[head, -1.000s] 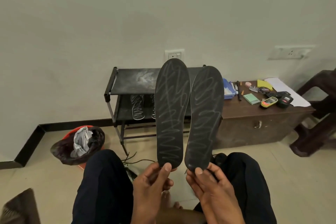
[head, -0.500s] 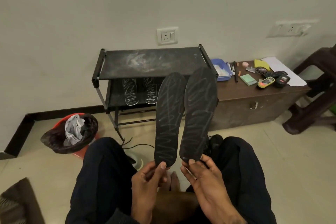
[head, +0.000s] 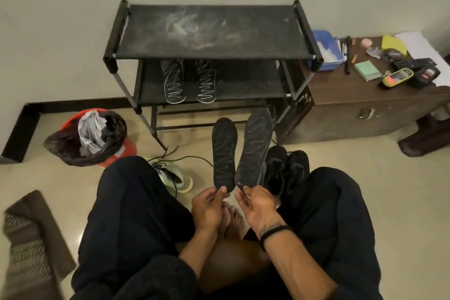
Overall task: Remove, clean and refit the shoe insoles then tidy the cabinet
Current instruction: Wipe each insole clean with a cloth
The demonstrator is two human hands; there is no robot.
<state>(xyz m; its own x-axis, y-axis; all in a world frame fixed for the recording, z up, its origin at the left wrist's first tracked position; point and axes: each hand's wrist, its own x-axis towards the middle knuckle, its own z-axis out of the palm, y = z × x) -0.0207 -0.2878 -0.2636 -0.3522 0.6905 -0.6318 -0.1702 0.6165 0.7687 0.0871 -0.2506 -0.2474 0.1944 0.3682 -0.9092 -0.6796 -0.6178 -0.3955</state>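
Black insoles [head: 239, 153] above both grips.

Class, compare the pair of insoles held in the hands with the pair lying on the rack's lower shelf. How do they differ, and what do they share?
The held insoles stand raised, pinched at their heels by the left hand and right hand; the shelf insoles lie flat, untouched. The held insoles tilt, nearly touching at the heels; the shelf insoles lie parallel and apart. The shelf insoles' front ends are hidden under the top shelf. Both pairs are dark with pale zigzag markings.
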